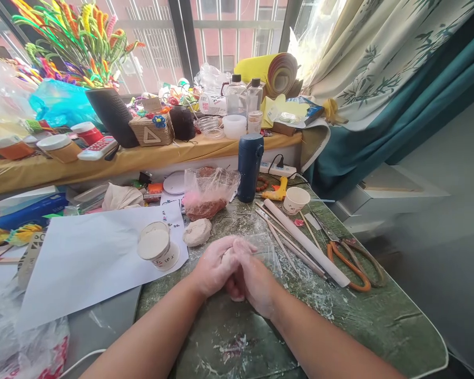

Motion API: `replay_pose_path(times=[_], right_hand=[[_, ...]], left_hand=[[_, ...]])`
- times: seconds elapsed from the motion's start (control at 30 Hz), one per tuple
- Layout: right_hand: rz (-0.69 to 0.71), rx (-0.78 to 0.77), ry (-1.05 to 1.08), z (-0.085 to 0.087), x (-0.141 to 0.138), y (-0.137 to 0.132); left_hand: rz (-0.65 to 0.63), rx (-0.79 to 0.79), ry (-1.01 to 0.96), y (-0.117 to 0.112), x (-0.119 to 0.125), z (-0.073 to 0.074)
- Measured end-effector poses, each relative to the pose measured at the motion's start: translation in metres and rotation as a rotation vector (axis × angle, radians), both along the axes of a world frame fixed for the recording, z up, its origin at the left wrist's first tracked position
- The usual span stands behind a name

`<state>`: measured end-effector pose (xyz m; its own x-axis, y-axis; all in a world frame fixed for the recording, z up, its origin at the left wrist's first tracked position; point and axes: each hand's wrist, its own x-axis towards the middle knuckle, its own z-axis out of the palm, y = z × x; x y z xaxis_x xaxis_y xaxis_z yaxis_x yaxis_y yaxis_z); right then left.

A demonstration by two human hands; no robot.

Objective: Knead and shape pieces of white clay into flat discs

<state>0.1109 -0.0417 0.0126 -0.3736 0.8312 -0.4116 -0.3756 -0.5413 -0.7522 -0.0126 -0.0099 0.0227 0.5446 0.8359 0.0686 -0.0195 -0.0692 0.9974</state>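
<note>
My left hand and my right hand are pressed together above the table, fingers curled over each other and coated in white powder. A small pale bit shows between the palms, but most of what they hold is hidden. Just behind my left hand lies a lump of whitish dough or clay. A paper cup of white powder stands to the left on a white sheet. Below my right hand's fingers a clear plastic piece lies on the powder-dusted green tabletop.
On the right lie a pale rolling pin, thin sticks and orange-handled scissors. Behind them are a paper cup and a yellow glue gun. A dark blue flask stands beside a plastic bag of reddish material.
</note>
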Motion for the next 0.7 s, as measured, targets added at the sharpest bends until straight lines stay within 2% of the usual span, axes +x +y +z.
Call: replay_pose_path(times=[0.1, 0.2, 0.3, 0.4, 0.5, 0.63, 0.7], right_hand=[[0.107, -0.003, 0.13, -0.003, -0.001, 0.004], [0.104, -0.003, 0.126, -0.006, -0.003, 0.004], [0.075, -0.01, 0.142, -0.006, -0.009, -0.001], [-0.021, -0.02, 0.261, -0.002, -0.012, -0.007], [-0.173, -0.037, 0.372, 0.006, -0.008, -0.007], [-0.37, -0.092, 0.477, 0.012, 0.003, 0.001], [-0.399, -0.127, 0.482, 0.011, 0.006, 0.004]], left_hand=[[0.205, -0.056, -0.012, 0.0, 0.001, -0.004], [0.4, 0.027, 0.014, 0.002, 0.001, -0.006], [0.458, 0.084, 0.044, 0.003, -0.001, -0.004], [0.479, 0.175, 0.064, 0.004, -0.003, -0.003], [0.433, 0.363, 0.222, 0.006, -0.004, -0.004], [0.145, 0.681, 0.501, 0.008, 0.002, -0.003], [0.081, 0.762, 0.56, 0.008, 0.003, -0.002]])
